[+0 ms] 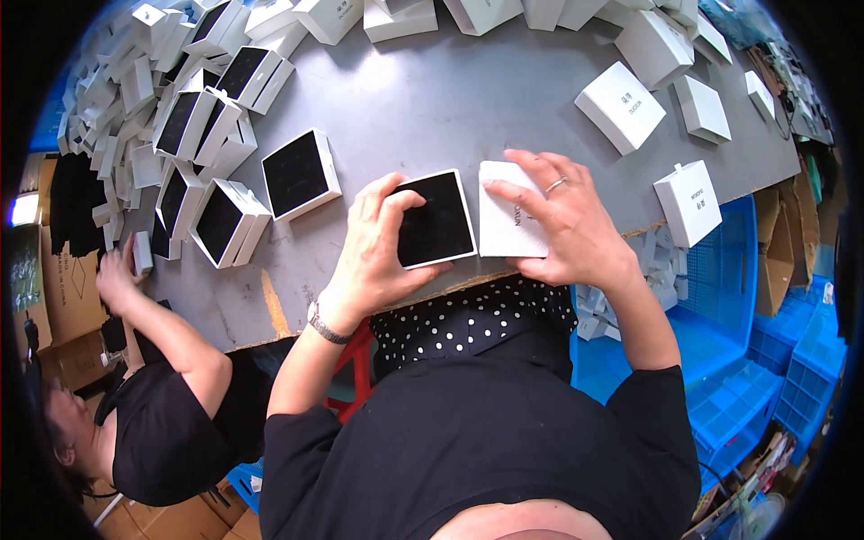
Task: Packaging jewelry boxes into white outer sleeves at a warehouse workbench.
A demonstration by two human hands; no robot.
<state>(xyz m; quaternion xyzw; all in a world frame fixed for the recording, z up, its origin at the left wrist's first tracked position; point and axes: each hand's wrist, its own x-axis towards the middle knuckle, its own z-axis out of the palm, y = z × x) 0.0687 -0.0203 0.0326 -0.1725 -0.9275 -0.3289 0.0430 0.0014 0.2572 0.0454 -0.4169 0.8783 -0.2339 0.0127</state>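
Observation:
My left hand (382,238) grips a small white box tray with a black padded inside (438,220), thumb along its near edge and fingers over its left side. Right beside it, my right hand (567,216) holds a white box lid (504,225) with dark print on its face, the fingers spread across its top and right edge. Both pieces are at the table's near edge, side by side with a thin gap between them. To the left of my left hand lies another tray with a black inside (301,175).
The grey table (405,108) carries a large heap of white boxes (135,99) at the left and several closed boxes (621,108) at the right. A blue crate (711,279) with white pieces stands below the right edge. A co-worker (171,396) sits at the left, one hand at a box.

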